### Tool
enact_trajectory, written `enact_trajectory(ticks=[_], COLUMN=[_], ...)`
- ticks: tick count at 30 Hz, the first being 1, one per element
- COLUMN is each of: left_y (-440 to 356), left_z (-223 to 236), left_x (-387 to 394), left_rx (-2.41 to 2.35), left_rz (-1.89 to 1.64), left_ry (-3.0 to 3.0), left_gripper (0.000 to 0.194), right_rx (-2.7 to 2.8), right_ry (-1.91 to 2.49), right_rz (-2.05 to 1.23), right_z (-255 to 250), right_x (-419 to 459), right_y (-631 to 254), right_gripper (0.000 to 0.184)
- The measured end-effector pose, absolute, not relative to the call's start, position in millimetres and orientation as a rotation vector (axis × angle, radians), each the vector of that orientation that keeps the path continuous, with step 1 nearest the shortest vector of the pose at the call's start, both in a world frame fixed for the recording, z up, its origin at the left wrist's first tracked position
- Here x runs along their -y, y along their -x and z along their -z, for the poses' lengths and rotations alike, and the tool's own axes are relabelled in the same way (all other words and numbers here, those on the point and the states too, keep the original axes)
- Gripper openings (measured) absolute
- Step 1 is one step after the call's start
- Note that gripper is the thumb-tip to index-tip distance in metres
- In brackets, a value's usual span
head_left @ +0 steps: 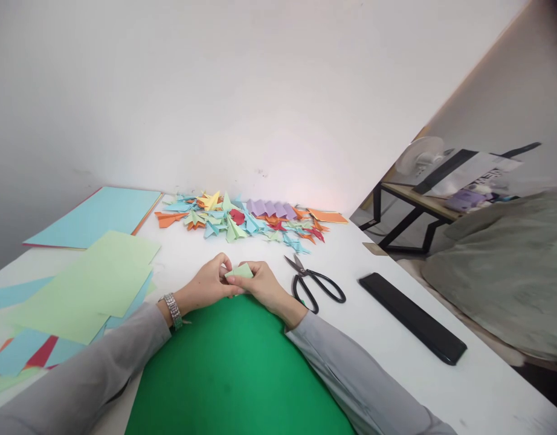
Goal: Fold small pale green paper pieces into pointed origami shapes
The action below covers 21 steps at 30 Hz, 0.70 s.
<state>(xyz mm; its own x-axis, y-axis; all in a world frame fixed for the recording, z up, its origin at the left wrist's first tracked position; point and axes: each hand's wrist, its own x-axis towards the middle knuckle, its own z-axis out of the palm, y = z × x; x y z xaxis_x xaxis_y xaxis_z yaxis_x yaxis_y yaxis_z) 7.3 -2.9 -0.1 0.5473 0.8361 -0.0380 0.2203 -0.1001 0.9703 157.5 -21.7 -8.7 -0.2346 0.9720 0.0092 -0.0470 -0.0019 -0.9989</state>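
Observation:
Between my two hands is a small folded piece of light green paper (241, 271). My left hand (208, 279) pinches its left side, with a metal watch on that wrist. My right hand (266, 285) grips the right side, its thumb lying over the paper. Both hands are held over the front of the white table, above a green surface (242, 368) close to my body. Beyond them lies a heap of folded paper shapes (228, 220) in blue, green, orange, yellow and red. Open-bladed scissors (305, 275) with black handles rest right of my right hand.
Light green sheets (88, 278) and coloured scraps spread over the left of the table, with a blue sheet stack (99, 214) behind. A pleated purple paper (272, 209) and an orange stack (328, 215) lie near the wall. At right is a long black case (412, 317).

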Motion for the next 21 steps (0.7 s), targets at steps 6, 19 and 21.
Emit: enact_trajectory(ticks=[6,19,21], left_y=[-8.1,-8.8,-8.0], left_z=[8.3,7.5,6.6], left_x=[-0.2,3.6,2.0], left_rx=[-0.785,-0.759,-0.744], left_rz=[-0.664,-0.663,-0.667], left_ry=[-1.573,-1.604,-1.569], left_gripper=[0.035,0.035,0.039], right_rx=[1.383,1.245,1.235], right_ry=[1.045,1.048,1.048], right_rz=[-1.385,-1.3,-1.287], right_z=[4.8,4.9,4.8], right_x=[22.8,23.9,23.7], right_y=[-153.9,-150.4,-151.0], right_gripper=[0.031,0.038,0.04])
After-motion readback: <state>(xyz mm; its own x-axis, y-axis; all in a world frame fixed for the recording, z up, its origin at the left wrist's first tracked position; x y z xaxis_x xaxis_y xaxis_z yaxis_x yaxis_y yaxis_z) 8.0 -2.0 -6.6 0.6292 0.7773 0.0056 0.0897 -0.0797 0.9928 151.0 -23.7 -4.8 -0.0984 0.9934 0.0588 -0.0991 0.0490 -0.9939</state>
